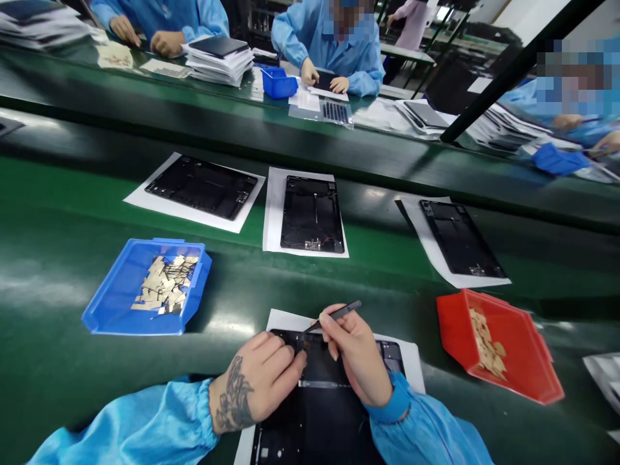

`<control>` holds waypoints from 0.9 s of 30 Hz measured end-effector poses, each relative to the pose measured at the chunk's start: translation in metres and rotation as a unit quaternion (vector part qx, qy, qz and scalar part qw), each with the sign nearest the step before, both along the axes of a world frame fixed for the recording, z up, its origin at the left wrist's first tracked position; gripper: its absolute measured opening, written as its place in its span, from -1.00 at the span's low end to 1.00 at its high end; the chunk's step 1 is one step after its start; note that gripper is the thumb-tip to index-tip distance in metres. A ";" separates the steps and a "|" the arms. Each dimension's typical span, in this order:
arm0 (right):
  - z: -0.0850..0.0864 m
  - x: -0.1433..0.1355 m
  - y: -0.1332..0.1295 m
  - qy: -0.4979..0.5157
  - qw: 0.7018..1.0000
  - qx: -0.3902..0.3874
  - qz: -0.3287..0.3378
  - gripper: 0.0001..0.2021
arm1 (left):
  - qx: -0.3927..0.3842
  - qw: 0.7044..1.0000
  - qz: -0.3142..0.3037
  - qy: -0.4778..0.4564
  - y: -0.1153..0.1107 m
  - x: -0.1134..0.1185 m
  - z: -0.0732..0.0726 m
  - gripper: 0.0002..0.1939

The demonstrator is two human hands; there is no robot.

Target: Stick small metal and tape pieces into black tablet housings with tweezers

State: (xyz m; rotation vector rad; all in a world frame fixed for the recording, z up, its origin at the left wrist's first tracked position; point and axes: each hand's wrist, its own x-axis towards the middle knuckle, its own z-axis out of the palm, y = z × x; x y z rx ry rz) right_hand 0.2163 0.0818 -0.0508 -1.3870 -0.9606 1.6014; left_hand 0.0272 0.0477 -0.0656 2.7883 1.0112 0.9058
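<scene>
A black device housing [334,420] lies on white paper [413,361] at the bottom centre. My right hand [356,352] pinches dark tweezers [345,311], whose tip points down and left at the top part of the housing. Beside that tip, my left hand [261,378] rests on the housing's upper left, its fingers curled together; whether they hold something small is hidden. A pale strip [322,384] runs across the housing below the hands.
A blue bin [113,307] of small pale pieces stands left, a red bin [513,345] of tan pieces right. Three open housings on paper lie beyond: left [203,186], middle [312,213], right [460,239]. Co-workers in blue sit across the line, near paper stacks [217,64].
</scene>
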 end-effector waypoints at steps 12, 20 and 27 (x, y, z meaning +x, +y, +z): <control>-0.011 0.003 -0.008 -0.207 0.968 0.134 0.057 -0.86 | -0.054 0.998 0.019 0.000 -0.004 0.002 -0.003 -0.82; -0.009 0.000 -0.008 -0.249 0.952 0.164 0.074 -0.91 | -0.095 0.995 0.032 -0.011 -0.005 0.003 -0.006 -0.80; -0.009 -0.002 -0.007 -0.253 0.952 0.156 0.073 -0.92 | -0.114 0.992 0.041 -0.031 -0.005 0.003 -0.004 -0.82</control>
